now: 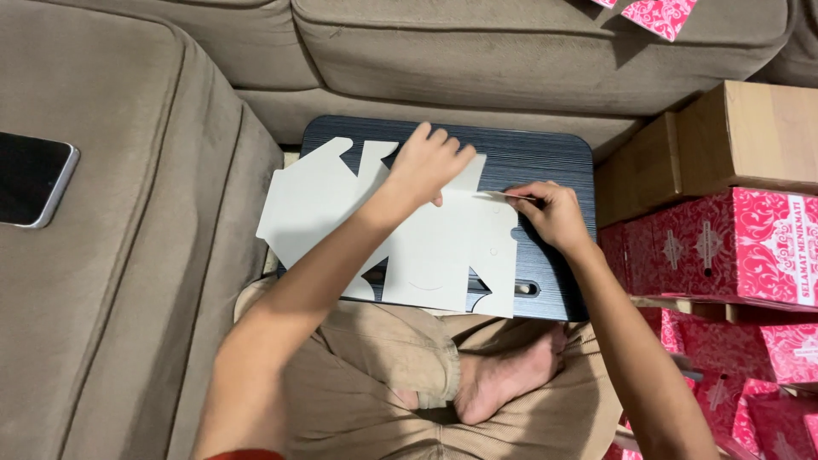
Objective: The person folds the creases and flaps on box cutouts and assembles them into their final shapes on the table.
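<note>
A flat, light grey die-cut cardboard box blank (pixel 319 200) lies unfolded on a dark lap tray (pixel 545 158). My left hand (pixel 426 163) presses down on the blank near its top middle, fingers curled over a panel. My right hand (pixel 552 213) pinches the edge of a flap at the blank's right side, lifting it slightly off the tray.
Folded pink patterned boxes (pixel 733 247) are stacked at the right beside a brown carton (pixel 741 136). A phone (pixel 32 179) rests on the sofa cushion at left. More pink cardboard (pixel 656 13) lies on the sofa back. My crossed legs and bare foot (pixel 503 379) sit under the tray.
</note>
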